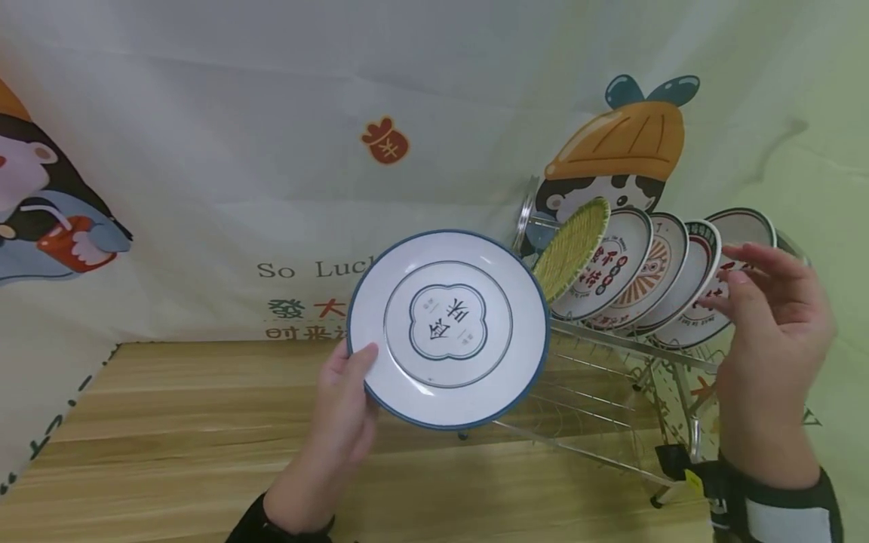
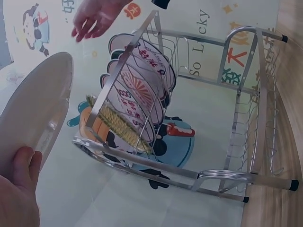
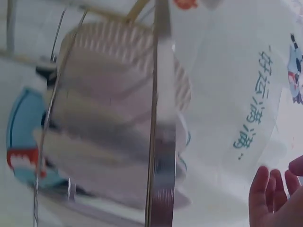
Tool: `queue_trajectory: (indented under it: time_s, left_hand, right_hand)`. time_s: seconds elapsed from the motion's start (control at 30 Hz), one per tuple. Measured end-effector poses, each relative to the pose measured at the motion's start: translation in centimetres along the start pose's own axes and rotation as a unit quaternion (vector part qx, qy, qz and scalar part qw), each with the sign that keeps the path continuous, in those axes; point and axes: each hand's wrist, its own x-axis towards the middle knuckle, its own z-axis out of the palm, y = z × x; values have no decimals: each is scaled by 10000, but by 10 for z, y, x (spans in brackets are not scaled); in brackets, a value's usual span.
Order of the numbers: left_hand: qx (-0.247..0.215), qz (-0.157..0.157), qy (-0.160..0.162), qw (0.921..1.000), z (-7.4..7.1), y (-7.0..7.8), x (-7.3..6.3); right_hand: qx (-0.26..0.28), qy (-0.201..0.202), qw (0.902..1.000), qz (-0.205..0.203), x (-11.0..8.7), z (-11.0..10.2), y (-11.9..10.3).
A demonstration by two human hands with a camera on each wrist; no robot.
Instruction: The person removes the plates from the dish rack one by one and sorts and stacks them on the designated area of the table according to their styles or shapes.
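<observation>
My left hand (image 1: 342,415) grips the left edge of a white plate (image 1: 448,324), thumb on its face; the plate has a blue rim and printed characters in the middle. Beside the upper right of the dish rack (image 1: 694,363), my right hand (image 1: 781,324) has loosely bent fingers and holds nothing. The left wrist view shows this right hand (image 2: 99,18) apart from the rack's dishes. Several printed plates (image 1: 604,264) stand tilted in a row on the upper tier. At the row's left end leans a round yellow-green woven tray (image 1: 573,253).
The two-tier metal rack has a wire lower shelf (image 1: 591,411) and stands on a wood-grain tabletop (image 1: 204,437). Behind it hangs a pale printed backdrop (image 1: 271,151) with cartoon figures and lettering. A dark band with a white patch (image 1: 787,520) circles the right wrist.
</observation>
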Motion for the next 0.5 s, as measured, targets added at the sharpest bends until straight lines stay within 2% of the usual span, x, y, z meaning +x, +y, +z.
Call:
queue_trajectory:
  time_s: [0.03, 0.1, 0.17, 0.23, 0.27, 0.37, 0.43, 0.5]
  left_hand:
    - [-25, -33, 24, 10000, -1, 0, 1]
    - [-79, -77, 48, 9999, -4, 1, 2]
    - [-109, -102, 41, 9999, -7, 1, 3]
    - [-102, -49, 24, 9999, -9, 0, 3]
    - [-98, -13, 17, 10000, -10, 0, 3]
    - [-88, 81, 17, 9999, -12, 0, 2]
    - [-114, 86, 46, 9999, -13, 0, 2]
    - [-114, 72, 71, 9999, -14, 0, 2]
  right_hand:
    - [-242, 198, 9993, -218, 3, -2, 0]
    - [-1208, 363, 9904, -575, 8, -6, -2]
    - [-2258, 415, 9702, -771, 14, -11, -1]
    - [-3150, 361, 9459, -691, 20, -17, 0]
    - [-3543, 286, 9329, -583, 23, -19, 1]
    - [-3936, 10, 9191, 204, 33, -26, 6]
    - [-4220, -182, 9027, 825, 39, -29, 9]
    - [-4412, -415, 8878, 1240, 43, -32, 13]
